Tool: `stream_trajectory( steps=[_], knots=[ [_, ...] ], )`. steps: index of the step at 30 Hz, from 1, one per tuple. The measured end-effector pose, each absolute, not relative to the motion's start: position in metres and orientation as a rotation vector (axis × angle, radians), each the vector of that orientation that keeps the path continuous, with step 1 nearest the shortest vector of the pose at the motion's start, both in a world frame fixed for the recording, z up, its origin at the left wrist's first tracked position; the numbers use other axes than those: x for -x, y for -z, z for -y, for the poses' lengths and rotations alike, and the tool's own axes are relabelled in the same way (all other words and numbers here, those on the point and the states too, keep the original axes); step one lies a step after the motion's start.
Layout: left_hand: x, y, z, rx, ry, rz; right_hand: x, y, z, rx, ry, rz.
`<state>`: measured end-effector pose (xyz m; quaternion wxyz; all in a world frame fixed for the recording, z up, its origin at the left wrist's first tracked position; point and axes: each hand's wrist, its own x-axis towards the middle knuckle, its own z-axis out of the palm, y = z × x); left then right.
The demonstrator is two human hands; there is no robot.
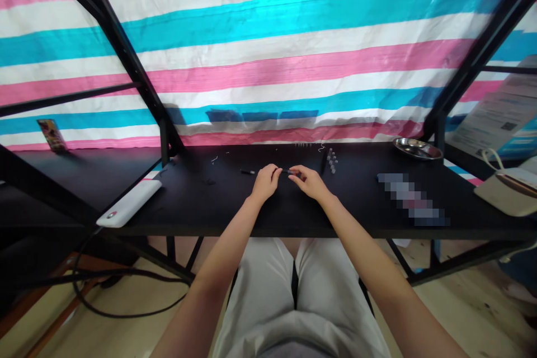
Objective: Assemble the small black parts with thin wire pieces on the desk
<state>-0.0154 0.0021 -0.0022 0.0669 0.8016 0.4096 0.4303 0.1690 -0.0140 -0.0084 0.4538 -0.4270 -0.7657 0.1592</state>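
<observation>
My left hand (266, 182) and my right hand (308, 180) come close together above the middle of the black table. Between their fingertips they pinch a slim dark pen-like stick (286, 171), lying roughly level. Fingers cover both of its ends, so its exact kind is unclear. Just left of my left hand, a short black stick with a pale end (247, 172) rests on the table. Beyond my right hand stands a cluster of small greyish cylinders (331, 161), with a dark strip beside it.
A white power strip (130, 203) lies at the left, a shiny metal dish (417, 149) at the back right. Further right is a beige bag (509, 193). Several tiny pieces (302, 145) line the back edge. Black frame posts (126, 61) rise before a striped sheet (293, 22).
</observation>
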Motion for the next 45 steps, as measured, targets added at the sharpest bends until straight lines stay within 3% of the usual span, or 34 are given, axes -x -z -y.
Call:
stream_trajectory(
  steps=[7, 14, 22, 26, 35, 42, 45],
  knots=[
    [0.013, 0.001, 0.0, -2.528, -1.216, -1.279, -0.167, 0.006, 0.014, 1.212, -0.343, 2.015],
    [0.017, 0.006, -0.008, -2.424, -1.316, -1.294, -0.173, 0.004, 0.018, 1.678, -0.14, 1.927],
    [0.011, 0.007, -0.002, -2.325, -1.111, -1.106, -0.166, 0.009, 0.017, 1.244, -0.184, 2.074],
    [0.009, 0.008, 0.003, -2.28, -0.97, -1.01, -0.166, 0.014, 0.015, 1.253, -0.193, 2.159],
    [0.008, 0.01, 0.003, -2.238, -1.015, -0.942, -0.175, 0.011, 0.012, 1.284, -0.161, 2.061],
    [0.011, 0.012, -0.001, -2.274, -1.109, -1.085, -0.224, 0.0, -0.009, 1.416, -0.494, 1.857],
    [0.012, 0.011, -0.001, -2.303, -1.095, -1.107, -0.239, 0.005, -0.008, 1.398, -0.494, 1.784]
  ],
)
